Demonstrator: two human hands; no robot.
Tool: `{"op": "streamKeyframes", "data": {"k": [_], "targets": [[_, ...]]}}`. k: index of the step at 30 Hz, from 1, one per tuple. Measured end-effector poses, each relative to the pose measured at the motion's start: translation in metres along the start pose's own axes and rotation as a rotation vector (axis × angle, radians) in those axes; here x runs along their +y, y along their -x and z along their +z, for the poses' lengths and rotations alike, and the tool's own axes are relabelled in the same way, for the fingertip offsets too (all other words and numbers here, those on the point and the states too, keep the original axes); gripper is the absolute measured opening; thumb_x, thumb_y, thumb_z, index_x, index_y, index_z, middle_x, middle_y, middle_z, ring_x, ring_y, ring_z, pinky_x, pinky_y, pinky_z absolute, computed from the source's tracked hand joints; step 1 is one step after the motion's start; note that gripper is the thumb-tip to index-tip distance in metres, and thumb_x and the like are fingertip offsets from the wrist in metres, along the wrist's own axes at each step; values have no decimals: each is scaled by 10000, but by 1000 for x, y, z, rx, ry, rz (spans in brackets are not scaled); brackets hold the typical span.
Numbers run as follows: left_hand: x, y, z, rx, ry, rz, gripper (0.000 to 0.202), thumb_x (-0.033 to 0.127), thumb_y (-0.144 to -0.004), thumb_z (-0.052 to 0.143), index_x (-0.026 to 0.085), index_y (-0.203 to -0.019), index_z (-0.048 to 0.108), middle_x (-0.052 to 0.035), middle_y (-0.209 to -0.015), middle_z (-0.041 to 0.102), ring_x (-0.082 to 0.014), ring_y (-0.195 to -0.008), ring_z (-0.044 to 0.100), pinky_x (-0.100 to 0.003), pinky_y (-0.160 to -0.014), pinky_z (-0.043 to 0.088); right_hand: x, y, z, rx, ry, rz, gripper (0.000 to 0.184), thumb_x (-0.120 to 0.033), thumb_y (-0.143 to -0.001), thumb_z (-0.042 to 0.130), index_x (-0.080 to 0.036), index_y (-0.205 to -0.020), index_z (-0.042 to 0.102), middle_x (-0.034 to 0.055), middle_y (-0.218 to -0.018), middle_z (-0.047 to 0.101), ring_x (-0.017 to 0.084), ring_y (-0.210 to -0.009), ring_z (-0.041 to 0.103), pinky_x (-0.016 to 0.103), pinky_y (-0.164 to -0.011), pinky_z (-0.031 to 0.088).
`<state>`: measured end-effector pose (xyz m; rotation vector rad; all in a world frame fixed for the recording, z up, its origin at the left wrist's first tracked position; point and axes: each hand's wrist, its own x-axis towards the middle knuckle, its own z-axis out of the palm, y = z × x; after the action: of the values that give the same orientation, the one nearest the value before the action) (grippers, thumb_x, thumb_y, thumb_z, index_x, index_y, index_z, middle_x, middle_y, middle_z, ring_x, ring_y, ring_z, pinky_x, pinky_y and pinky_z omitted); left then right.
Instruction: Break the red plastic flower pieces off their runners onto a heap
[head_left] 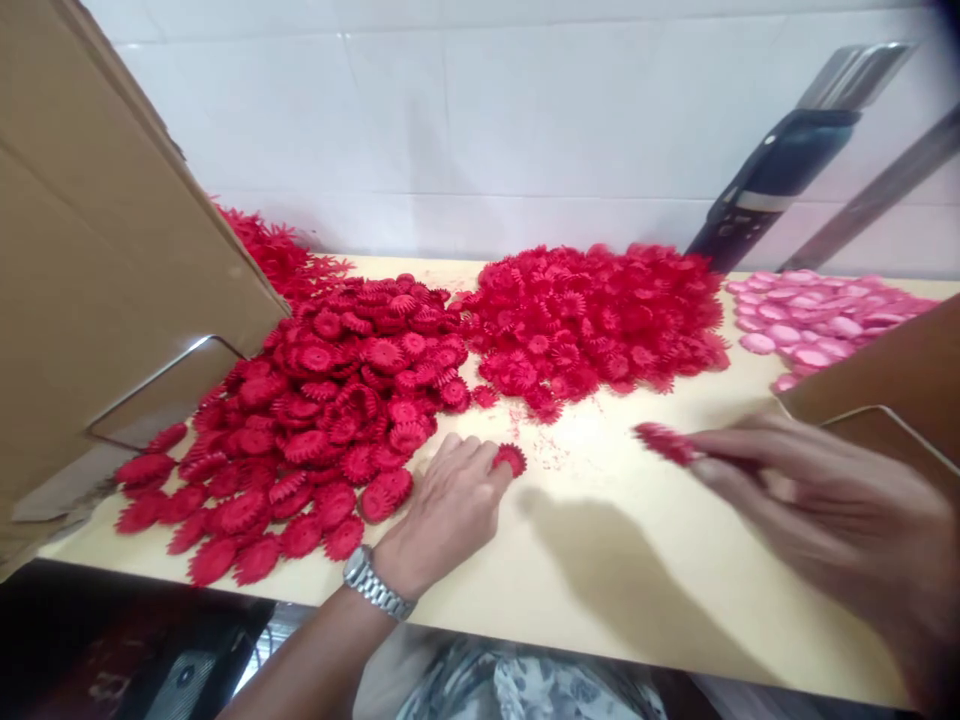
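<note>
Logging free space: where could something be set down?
The widest bare tabletop lies between the left hand and the right hand, from the front edge back toward the middle red pile, where red crumbs lie scattered. Crowded: the left side, under the large red pile beside the cardboard, and the back right, with pink pieces.

No legible text, labels, brands or numbers anywhere

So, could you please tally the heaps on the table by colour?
Red: 3 (front left heap, middle heap, spiky heap at the back left)
Pink: 1 (right heap, partly hidden)
Total: 4
</note>
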<state>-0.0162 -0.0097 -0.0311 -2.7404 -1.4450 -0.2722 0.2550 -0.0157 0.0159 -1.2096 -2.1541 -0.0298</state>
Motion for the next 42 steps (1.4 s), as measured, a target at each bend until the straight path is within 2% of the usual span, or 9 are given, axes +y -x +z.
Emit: {"op": "streamKeyframes", "data": {"k": [1,5,8,14,18,23,29,37,42], "targets": [[-2,4,0,7,22,-27,181,66,-790,457,191,-867,564,-39,-807,533,-202,-794,470,-376,-782,368,-10,-14,11,-21,-65,-43,83,-222,-813,595,-241,-886,631,23,-710,622,118,-536,550,237,-455,431],[-12,25,-3,117,111,-146,177,91,-829,427,176,-853,580,-43,-777,549,-187,-768,486,-354,-727,372,-32,-43,54,-106,-128,-334,96,-179,-851,536,-169,-865,630,31,-701,627,113,-613,571,221,-549,448],[-14,39,-3,191,193,-183,177,91,-834,431,167,-859,588,-38,-753,566,-171,-740,501,-340,-697,370,-33,-47,79,-112,-6,-479,130,-169,-861,515,-149,-814,635,30,-673,604,123,-622,552,246,-573,422],[-9,46,3,196,252,-209,187,99,-844,427,169,-853,600,-38,-747,576,-165,-730,498,-339,-697,376,-31,-46,111,-317,180,-685,234,-44,-859,408,-108,-777,617,45,-687,572,135,-565,485,281,-550,369],[-10,44,6,195,264,-204,184,99,-838,430,167,-835,601,-42,-746,584,-168,-734,499,-344,-705,379,-28,-48,109,-306,191,-704,224,-55,-862,412,-121,-781,610,38,-684,563,135,-570,480,280,-560,368],[-12,43,6,198,278,-194,183,65,-800,459,169,-844,603,-43,-766,602,-175,-752,512,-347,-709,379,-20,-53,97,-92,155,-565,131,-143,-866,486,-142,-842,616,29,-690,583,127,-606,503,262,-572,379],[-12,39,4,184,263,-186,178,76,-801,463,171,-841,607,-42,-763,601,-180,-757,511,-353,-717,381,-23,-51,103,-311,195,-703,234,-68,-869,405,-132,-757,600,32,-671,550,133,-572,470,285,-559,360],[-13,35,2,169,242,-185,182,83,-804,455,179,-844,603,-39,-766,595,-177,-755,510,-343,-721,385,-16,-61,96,-76,165,-543,149,-157,-877,478,-146,-824,617,28,-681,575,127,-621,503,260,-586,362],[-13,26,-1,141,243,-200,179,156,-859,408,177,-872,586,-44,-789,594,-181,-775,514,-346,-755,389,-20,-56,108,-275,258,-762,263,-56,-878,394,-123,-709,585,38,-643,527,136,-574,444,286,-574,317]]}}
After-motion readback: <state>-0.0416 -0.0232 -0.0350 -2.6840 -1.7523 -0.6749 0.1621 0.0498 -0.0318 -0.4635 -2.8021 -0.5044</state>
